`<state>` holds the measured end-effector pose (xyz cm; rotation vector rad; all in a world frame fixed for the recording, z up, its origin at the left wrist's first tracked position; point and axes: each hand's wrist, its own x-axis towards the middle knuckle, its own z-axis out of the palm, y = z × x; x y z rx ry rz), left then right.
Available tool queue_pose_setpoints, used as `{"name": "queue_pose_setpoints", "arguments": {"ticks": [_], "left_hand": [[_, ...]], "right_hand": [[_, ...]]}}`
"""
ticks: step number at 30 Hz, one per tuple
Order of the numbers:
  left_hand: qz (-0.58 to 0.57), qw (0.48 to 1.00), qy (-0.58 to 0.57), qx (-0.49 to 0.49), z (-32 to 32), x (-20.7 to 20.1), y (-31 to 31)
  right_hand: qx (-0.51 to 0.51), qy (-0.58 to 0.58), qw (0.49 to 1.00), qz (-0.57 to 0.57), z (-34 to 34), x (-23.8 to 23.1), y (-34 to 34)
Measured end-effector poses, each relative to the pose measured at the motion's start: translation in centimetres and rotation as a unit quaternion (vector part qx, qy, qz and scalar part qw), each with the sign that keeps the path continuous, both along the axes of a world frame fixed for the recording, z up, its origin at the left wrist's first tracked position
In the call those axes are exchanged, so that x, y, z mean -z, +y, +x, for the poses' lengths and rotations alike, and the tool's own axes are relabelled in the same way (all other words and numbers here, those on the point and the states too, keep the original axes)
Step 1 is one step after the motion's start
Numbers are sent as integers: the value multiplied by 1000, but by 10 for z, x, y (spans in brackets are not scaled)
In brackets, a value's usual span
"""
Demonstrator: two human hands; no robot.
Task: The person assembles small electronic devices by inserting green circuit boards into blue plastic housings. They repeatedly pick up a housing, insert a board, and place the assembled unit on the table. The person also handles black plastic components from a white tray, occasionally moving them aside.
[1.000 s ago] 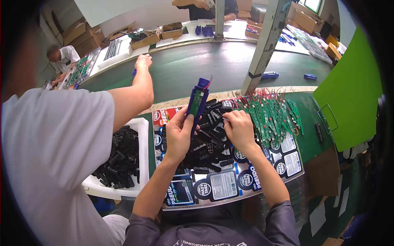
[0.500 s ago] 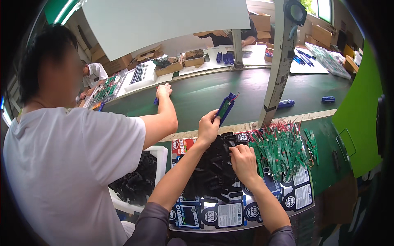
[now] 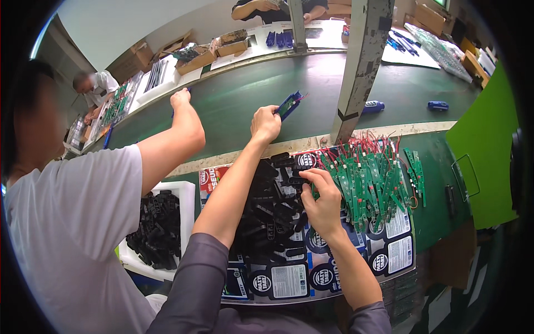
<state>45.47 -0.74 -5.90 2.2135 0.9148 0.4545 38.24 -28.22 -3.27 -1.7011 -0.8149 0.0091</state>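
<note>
A blue case (image 3: 290,106) with a green circuit board in it is being held by its lower end in the left hand (image 3: 266,123), fingers closed round it. It's tilted up to the right and seen against the long green surface (image 3: 239,83) past the bench (image 3: 431,220); some thin wires are seen poking out the top. The right hand (image 3: 324,200) is held low by a messy pile of black plastic parts (image 3: 267,206), thumb and forefinger curled close together; whether anything's pinched there can't be told. The pile is spread on a printed sheet (image 3: 400,253), and a heap of green circuit boards (image 3: 367,178) with red wires is piled just right of that hand. Over to the left, more black parts (image 3: 156,231) are kept in a white tub (image 3: 188,209), partly blocked by a co-worker (image 3: 72,222) in a pale shirt.
</note>
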Motion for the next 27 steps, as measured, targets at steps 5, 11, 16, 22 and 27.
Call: {"name": "queue_pose_setpoints", "arguments": {"ticks": [5, 11, 16, 22, 27], "left_hand": [[-20, 999, 37, -11, 18, -1, 2], [14, 1000, 24, 5, 28, 20, 28], [97, 993, 72, 7, 28, 19, 31], [128, 990, 63, -11, 15, 12, 34], [324, 946, -2, -10, 19, 3, 19]], "right_hand": [[-31, -32, 999, -32, 2, 8, 0], [-46, -183, 973, -132, -7, 7, 3], [-27, -228, 958, -172, -8, 9, 7], [-18, -240, 955, -172, -7, 16, 10], [-6, -230, 961, -156, -8, 11, 9]]}}
